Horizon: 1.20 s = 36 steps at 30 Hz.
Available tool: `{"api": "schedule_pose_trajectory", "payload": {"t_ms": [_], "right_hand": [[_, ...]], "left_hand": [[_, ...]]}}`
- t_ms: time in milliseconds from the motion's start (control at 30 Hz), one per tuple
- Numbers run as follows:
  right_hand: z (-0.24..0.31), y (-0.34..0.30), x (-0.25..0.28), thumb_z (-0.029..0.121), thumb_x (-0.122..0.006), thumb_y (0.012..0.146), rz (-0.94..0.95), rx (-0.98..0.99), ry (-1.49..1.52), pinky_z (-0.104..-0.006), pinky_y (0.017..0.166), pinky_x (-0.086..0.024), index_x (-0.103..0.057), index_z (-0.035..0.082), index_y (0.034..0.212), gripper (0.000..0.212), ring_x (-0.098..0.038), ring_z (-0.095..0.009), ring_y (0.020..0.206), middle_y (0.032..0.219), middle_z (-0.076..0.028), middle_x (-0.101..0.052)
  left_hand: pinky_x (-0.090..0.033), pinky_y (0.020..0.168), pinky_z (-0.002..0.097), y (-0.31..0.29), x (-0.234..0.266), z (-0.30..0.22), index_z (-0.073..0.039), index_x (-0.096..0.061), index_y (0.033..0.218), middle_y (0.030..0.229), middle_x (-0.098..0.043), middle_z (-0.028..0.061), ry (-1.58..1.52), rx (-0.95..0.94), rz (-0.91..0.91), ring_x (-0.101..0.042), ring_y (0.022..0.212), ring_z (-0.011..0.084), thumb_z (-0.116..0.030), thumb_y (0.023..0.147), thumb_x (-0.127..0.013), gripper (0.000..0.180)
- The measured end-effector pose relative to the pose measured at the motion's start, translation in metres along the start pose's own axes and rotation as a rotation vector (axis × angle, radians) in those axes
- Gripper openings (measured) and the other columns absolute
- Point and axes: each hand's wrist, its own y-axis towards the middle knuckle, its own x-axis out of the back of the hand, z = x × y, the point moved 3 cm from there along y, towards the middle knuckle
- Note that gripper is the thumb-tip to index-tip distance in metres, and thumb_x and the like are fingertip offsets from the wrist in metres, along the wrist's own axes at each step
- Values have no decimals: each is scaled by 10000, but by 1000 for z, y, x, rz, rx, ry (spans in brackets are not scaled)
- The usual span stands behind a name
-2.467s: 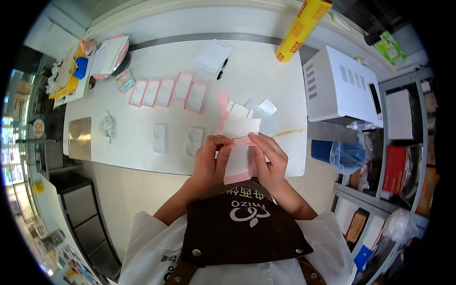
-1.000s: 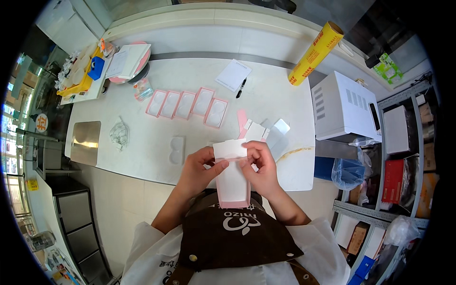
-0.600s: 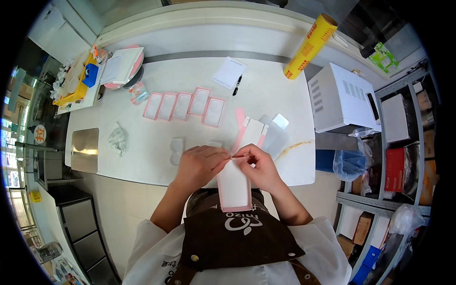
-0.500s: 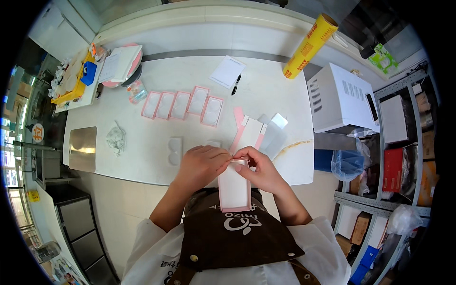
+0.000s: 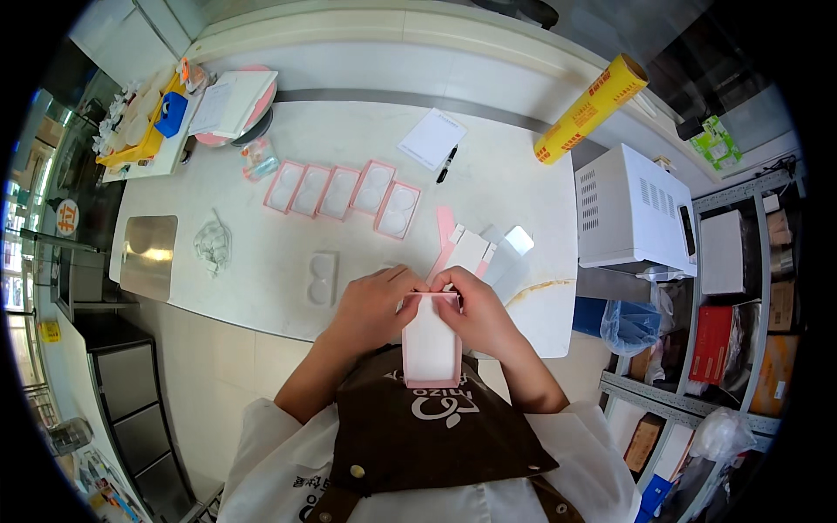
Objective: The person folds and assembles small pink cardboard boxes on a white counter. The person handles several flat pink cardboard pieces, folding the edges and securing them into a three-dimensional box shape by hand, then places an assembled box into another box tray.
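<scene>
Both hands meet at the far end of a pink-edged paper box (image 5: 432, 344) with a white inside, held against my apron at the table's near edge. My left hand (image 5: 377, 307) pinches the box's far left corner, thumb inside the rim. My right hand (image 5: 475, 307) grips the far right corner the same way. Just beyond them lie flat pink-and-white box blanks (image 5: 469, 251) and clear plastic sleeves (image 5: 510, 261). A white tray with two round hollows (image 5: 323, 279) rests to the left of my left hand. Another white piece is mostly hidden behind the hands.
Several pink boxes with white inserts (image 5: 337, 192) stand in a staggered row. Beyond are a paper sheet (image 5: 432, 139) and a black pen (image 5: 446, 164). A yellow film roll (image 5: 590, 109) and a white oven (image 5: 634, 209) are right; crumpled plastic (image 5: 212, 244) and a metal plate (image 5: 148, 258) left.
The box's far end wall now looks straight and upright between the hands; the fingers have closed in on its corners. The view has turned slightly.
</scene>
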Motion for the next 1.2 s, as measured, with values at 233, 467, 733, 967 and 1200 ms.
{"api": "schedule_pose_trajectory", "payload": {"t_ms": [233, 467, 733, 967, 1200], "right_hand": [[-14, 25, -9, 11, -601, 964, -50, 22, 133, -243, 703, -470, -569, 33, 1071, 114, -554, -70, 791, 966, -17, -609], [-46, 26, -24, 65, -593, 995, -83, -130, 345, -258, 706, -457, -587, 45, 1091, 99, -547, -63, 834, 931, 2, -623], [-2, 18, -10, 257, -620, 940, -40, -201, -148, -451, 756, -519, -589, 47, 1139, 291, -667, -390, 873, 908, -202, -684], [12, 8, -7, 258, -615, 912, 112, -177, -207, -498, 767, -516, -600, 51, 1207, 361, -670, -411, 871, 925, -211, -693], [2, 11, -9, 245, -628, 932, 143, -91, -214, -377, 645, -498, -635, 32, 1243, 377, -647, -276, 670, 834, -156, -698]], "left_hand": [[-513, 593, 381, 10, -3, 4, -117, -631, 913, 828, -614, 19, 167, 13, -145, -641, 714, 237, -78, 804, -716, 143], [-501, 600, 414, 4, -13, 7, -116, -655, 885, 811, -621, 45, 96, 51, -268, -633, 730, 281, -56, 798, -710, 120], [-510, 563, 398, 13, -27, 23, -104, -532, 765, 722, -581, 49, 304, 90, -153, -631, 644, 264, -112, 747, -726, 194], [-503, 497, 410, 5, -33, 35, -78, -508, 756, 704, -581, 75, 301, 94, -122, -623, 560, 306, -125, 760, -689, 187], [-521, 520, 435, 1, -39, 46, -57, -497, 804, 735, -589, 102, 359, 116, -59, -641, 599, 335, -109, 776, -668, 180]]}}
